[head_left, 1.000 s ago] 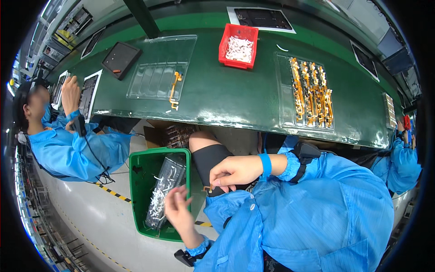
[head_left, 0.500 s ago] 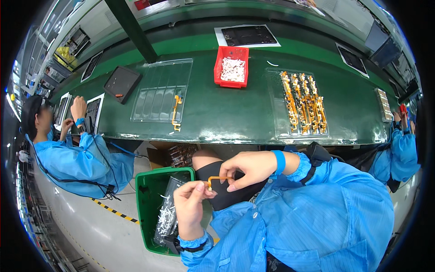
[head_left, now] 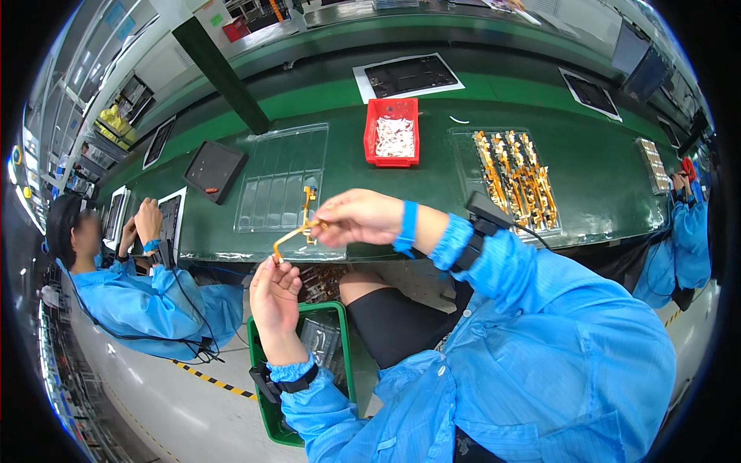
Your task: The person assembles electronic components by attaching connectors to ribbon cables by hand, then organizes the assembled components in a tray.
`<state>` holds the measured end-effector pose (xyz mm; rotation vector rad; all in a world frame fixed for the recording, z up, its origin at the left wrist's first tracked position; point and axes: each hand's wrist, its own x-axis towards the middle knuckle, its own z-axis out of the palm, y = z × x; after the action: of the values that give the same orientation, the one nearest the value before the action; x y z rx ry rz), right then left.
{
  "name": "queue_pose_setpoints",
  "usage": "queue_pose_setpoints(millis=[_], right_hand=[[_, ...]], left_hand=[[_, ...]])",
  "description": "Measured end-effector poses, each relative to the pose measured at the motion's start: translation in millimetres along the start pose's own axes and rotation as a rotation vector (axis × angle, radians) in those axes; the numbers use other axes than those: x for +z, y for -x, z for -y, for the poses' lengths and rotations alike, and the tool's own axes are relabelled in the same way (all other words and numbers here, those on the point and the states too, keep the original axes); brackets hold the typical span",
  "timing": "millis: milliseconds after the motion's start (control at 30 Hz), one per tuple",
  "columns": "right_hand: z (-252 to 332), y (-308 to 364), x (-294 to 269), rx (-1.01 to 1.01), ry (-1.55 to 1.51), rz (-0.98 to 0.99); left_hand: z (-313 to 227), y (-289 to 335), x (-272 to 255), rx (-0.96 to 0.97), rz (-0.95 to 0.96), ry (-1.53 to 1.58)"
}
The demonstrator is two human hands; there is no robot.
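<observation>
An orange flex cable stretches between my two hands at the table's front edge. My left hand pinches its lower end, fingers closed. The other end is gripped between the fingertips of my right hand. Just beyond my hands lies a clear compartmented plastic tray. In that tray's right-hand compartment rests another orange flex cable, partly hidden by my right hand. A second clear tray, to the right, bears several rows of orange flex cables with white pieces on them.
A red bin of small white pieces stands mid-table. A black tray lies at the left. Below the edge is a green bin with clear plastic inside. Co-workers sit on the left and on the right.
Both hands have risen and moved left with the flex cable, from above my lap to the table's front edge. The cable is now tilted up to the right.
</observation>
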<state>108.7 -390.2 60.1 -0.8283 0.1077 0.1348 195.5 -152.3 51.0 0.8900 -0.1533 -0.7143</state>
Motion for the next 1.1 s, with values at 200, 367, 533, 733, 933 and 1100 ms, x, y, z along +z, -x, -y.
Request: queue_pose_setpoints(millis=[200,367,533,733,933,1100], right_hand=[[7,-105,-9,-0.045,0.165,-0.186],[10,-172,-28,-0.190,0.590,-0.341],[-3,-200,-21,-0.063,1.046,-0.385],[-18,-217,-32,-0.200,1.492,-0.534],[5,-197,-17,-0.315,1.403,-0.603],[53,-50,86,-0.724,1.202,-0.324]], left_hand=[[11,-40,-25,0.011,-0.234,-0.109],[27,-73,-30,0.013,-0.328,-0.267],[35,-87,-32,0.031,-0.374,-0.363],[39,-93,-31,-0.015,-0.441,-0.508],[45,-98,-23,0.029,-0.452,-0.573],[52,-103,-33,0.137,-0.533,-0.896]])
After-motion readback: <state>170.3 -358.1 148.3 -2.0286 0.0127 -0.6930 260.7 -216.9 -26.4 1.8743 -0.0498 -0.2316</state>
